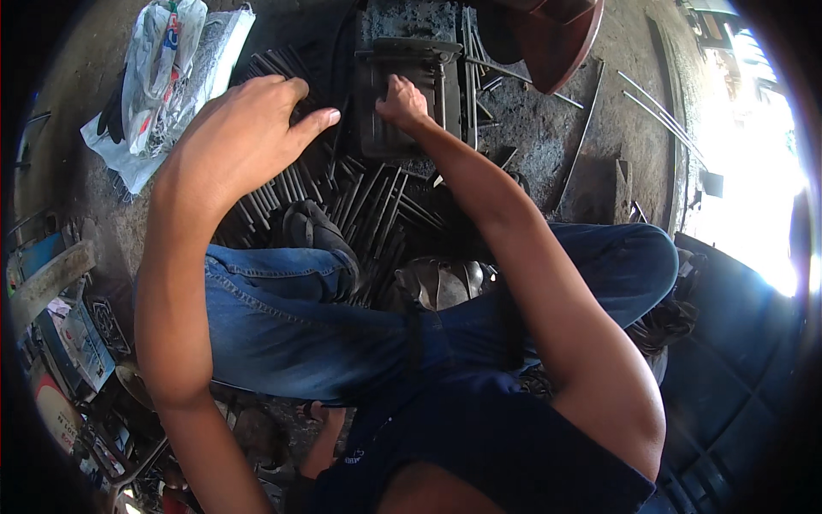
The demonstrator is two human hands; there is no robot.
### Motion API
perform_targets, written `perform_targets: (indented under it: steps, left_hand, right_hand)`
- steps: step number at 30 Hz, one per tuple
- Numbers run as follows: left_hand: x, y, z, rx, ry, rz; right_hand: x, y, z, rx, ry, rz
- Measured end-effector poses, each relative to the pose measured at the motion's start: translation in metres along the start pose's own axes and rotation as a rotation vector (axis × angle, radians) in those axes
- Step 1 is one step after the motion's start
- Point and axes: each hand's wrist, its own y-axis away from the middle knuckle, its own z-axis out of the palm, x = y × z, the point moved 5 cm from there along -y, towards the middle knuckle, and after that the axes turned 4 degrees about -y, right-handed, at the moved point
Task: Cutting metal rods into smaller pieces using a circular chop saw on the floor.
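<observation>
My right hand (402, 101) rests on a dark, flat-topped metal machine base (374, 141), its fingers curled. Whatever may be in those fingers is too small to make out. Raised to the left, my left hand (244, 128) has its thumb stretched out away from loosely bent fingers, and nothing shows in it. Its fingertips partly turn out of sight. Below it, many dark metal rods (368, 201) lie in a loose pile between the machine base and my legs. A dark shoe (317, 233) sits against the rods.
White plastic sacks (163, 86) lie at the far left. A reddish-brown curved piece (561, 43) juts in at the top. Thin rods (659, 116) and a long bar (582, 141) lie on the right-hand floor. Clutter (81, 343) fills the lower left; a blue panel (728, 385) stands lower right.
</observation>
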Motion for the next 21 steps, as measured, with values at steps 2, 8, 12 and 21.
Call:
perform_targets:
  steps: [2, 8, 12, 21]
  left_hand:
    - [0.000, 0.000, 0.002, -0.063, 0.007, -0.019]
    - [0.003, -0.001, -0.003, -0.040, 0.006, -0.018]
    - [-0.001, -0.002, 0.002, -0.151, 0.021, -0.080]
    - [0.002, 0.000, 0.000, -0.049, 0.007, -0.018]
  right_hand:
    - [0.004, -0.005, 0.001, 0.033, -0.023, 0.048]
    - [0.002, -0.039, -0.012, 0.046, 0.171, -0.020]
    - [0.001, -0.043, -0.020, 0.033, 0.151, 0.029]
    - [0.011, -0.003, -0.002, 0.079, 0.038, -0.025]
